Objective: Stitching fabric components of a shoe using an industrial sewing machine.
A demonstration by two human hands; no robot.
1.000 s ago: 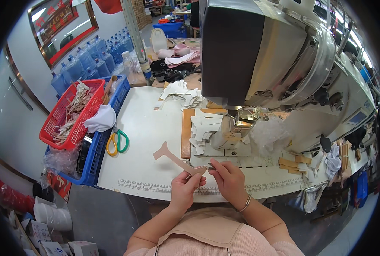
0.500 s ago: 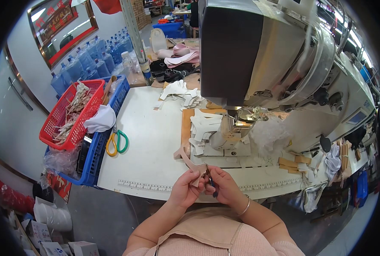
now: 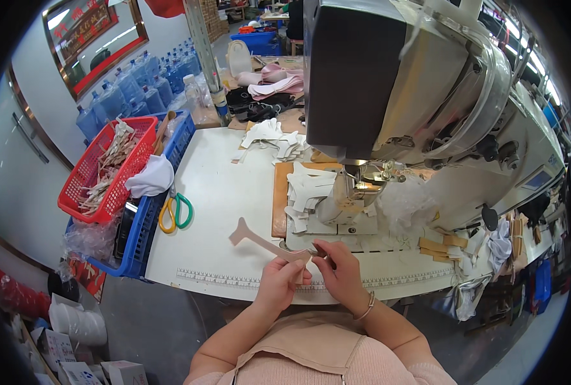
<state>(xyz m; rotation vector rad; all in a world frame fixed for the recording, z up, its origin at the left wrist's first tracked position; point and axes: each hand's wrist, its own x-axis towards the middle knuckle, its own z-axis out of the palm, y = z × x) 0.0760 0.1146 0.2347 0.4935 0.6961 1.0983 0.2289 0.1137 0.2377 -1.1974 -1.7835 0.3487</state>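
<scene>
My left hand (image 3: 278, 282) pinches a flat pinkish-beige cut piece (image 3: 260, 242), long and narrow with a forked end pointing to the far left. It looks like a shoe-upper part. Close beside it, my right hand (image 3: 338, 269) is closed around small thread snips, mostly hidden by the fingers; a bit of metal shows at the piece's right end. Both hands are above the table's front edge, in front of the sewing machine (image 3: 356, 70). White cut pieces (image 3: 311, 186) lie piled by the needle area.
A ruler strip (image 3: 215, 277) runs along the white table's (image 3: 221, 186) front edge. On the left are scissors (image 3: 176, 212) with yellow and green handles, a red basket (image 3: 80, 173) of scraps and a blue crate (image 3: 136, 247). Tan strips (image 3: 434, 247) and clear plastic (image 3: 407, 205) lie right.
The cut piece has swung so its forked end reaches farther left and up. My right hand has turned and risen slightly; the snips' dark blue handle, visible before, is now hidden.
</scene>
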